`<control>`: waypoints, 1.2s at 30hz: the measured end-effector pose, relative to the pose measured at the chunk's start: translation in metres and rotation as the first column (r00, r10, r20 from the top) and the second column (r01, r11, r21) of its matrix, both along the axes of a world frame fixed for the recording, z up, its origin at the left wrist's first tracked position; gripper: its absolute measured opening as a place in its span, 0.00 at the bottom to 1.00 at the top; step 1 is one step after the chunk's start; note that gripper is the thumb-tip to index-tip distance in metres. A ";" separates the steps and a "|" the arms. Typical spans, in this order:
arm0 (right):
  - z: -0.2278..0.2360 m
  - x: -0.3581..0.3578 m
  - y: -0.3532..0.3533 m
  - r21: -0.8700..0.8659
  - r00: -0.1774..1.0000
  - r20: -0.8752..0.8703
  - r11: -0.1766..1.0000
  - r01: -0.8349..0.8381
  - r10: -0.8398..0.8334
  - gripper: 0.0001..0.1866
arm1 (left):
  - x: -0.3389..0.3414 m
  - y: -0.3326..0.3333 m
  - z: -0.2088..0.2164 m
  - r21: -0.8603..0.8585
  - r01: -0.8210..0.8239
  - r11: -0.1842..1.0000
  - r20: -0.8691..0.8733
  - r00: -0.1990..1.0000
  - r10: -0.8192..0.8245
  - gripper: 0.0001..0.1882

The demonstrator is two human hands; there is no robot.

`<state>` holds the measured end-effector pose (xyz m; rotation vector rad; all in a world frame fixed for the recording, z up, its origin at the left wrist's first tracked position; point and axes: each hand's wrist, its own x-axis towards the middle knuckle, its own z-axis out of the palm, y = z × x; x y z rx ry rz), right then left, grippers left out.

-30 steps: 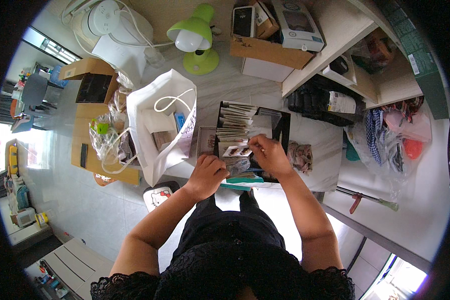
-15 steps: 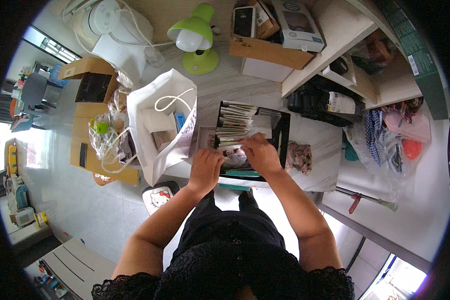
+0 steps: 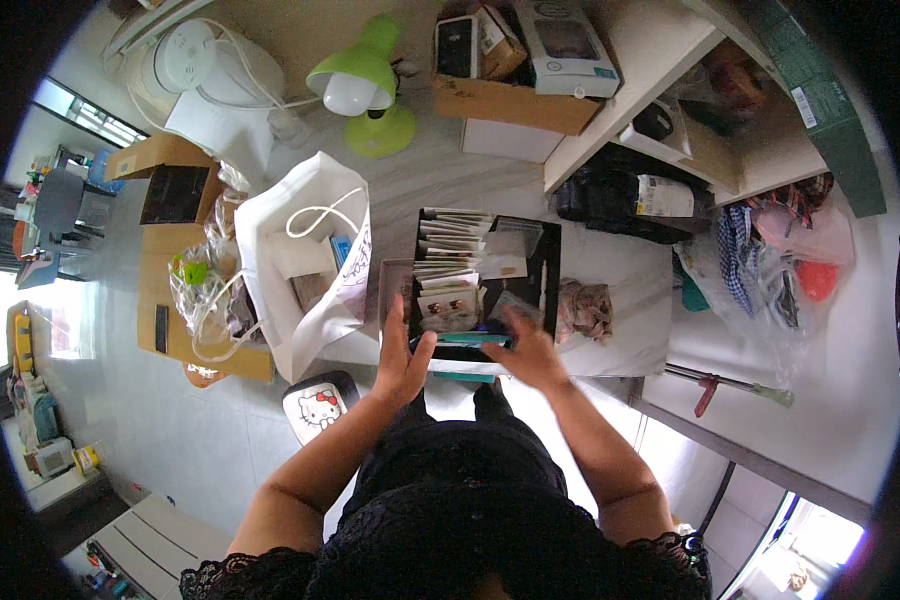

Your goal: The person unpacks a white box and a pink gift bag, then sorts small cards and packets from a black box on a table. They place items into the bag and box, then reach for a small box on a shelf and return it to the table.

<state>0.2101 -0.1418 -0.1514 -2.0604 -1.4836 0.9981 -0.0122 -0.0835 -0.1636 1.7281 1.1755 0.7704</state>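
Note:
A black open box (image 3: 552,262) lies on the marble-patterned table in front of me. Along its left part runs a row of upright small packets (image 3: 454,250) with pale edges. The nearest packet (image 3: 450,308), a clear one with small dark pieces on a card, leans back toward me. My left hand (image 3: 402,362) is at the box's near left corner, fingers stretched and thumb apart, holding nothing. Over the near right part is my right hand (image 3: 528,350), slightly blurred, thumb and fingers apart. A see-through piece (image 3: 515,306) shows by its fingertips; whether they touch it I cannot tell. Teal items (image 3: 460,339) lie along the near side.
Left of the box stands a white paper bag (image 3: 280,290) with rope handles. A green lamp (image 3: 378,130) and a cardboard box (image 3: 515,104) of goods are behind. To the right are a crumpled brownish bundle (image 3: 585,310) and a black wrapped package (image 3: 610,200).
Both hands have drawn apart and moved toward me, off the clear packet, which now rests against the row. My left fingers have straightened. The whole view has shifted slightly.

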 end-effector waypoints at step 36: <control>0.004 0.020 0.062 -0.455 0.804 0.492 0.886 -0.089 0.334 0.11 | 0.014 0.040 0.030 0.335 0.499 0.799 -0.571 0.782 -0.249 0.09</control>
